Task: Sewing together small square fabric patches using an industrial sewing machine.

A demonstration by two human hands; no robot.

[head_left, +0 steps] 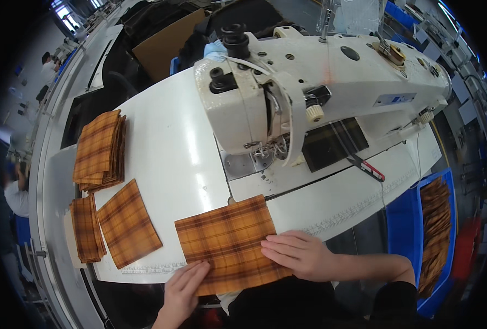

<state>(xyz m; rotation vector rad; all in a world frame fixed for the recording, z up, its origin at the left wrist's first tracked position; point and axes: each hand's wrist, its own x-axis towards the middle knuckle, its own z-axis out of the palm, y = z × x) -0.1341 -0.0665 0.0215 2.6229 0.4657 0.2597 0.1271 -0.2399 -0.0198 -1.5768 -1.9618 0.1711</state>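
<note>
A rectangular piece of orange-brown plaid fabric [227,236] lies at the table's front edge, its lower part overhanging toward me. At its lower left side, my left hand [184,289] has the fingers closed together on the cloth; the thumb is mostly hidden. My right hand [301,255] grips the right edge, fingers resting on top and the thumb out of sight. Just beyond the fabric stands a white sewing machine [331,71], with its presser foot and needle area [268,151] above the metal plate. No part of the fabric is under the foot.
On the left are a thick stack of plaid pieces [98,148], a smaller stack [86,229] and a single piece [129,223]. Red-and-black tweezers [366,167] lie by a dark pad [325,151]. A blue bin [405,219] at right holds plaid pieces.
</note>
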